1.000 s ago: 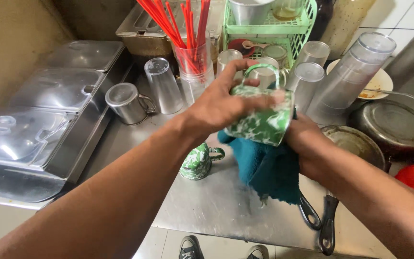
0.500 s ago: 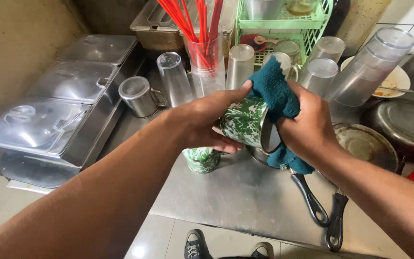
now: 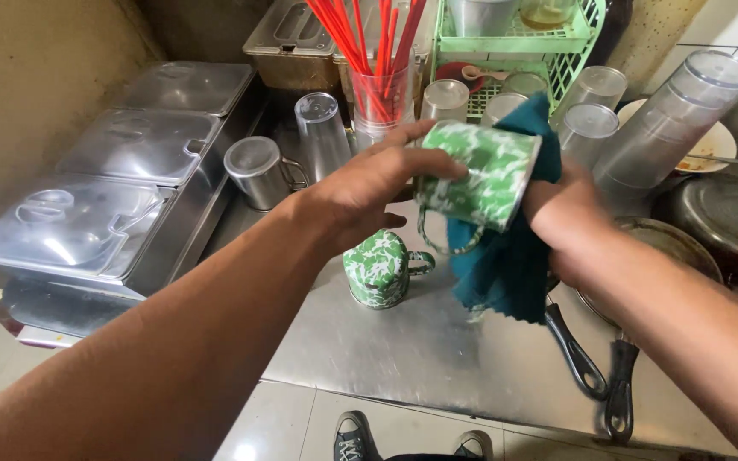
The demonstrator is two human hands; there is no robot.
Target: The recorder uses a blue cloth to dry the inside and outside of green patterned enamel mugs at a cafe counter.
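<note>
While the left hand [image 3: 369,183] grips a green-patterned mug [image 3: 476,175] tipped sideways above the bench [image 3: 437,341], fingers curled round its base, the right hand [image 3: 561,209] clutches a teal cloth [image 3: 501,269] against it; a matching mug [image 3: 377,269] stands upside down below; red straws [image 3: 369,38] fill a glass behind.

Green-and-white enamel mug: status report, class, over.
Left hand grips green-and-white speckled enamel mug, held sideways. Right hand holds teal cloth at its mouth. Second matching mug inverted on steel counter below.

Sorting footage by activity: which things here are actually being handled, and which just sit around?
In hand: green patterned mug, left hand, teal cloth, right hand.

Lying about: second green mug, red straws, clear tumblers, pans, green rack.
</note>
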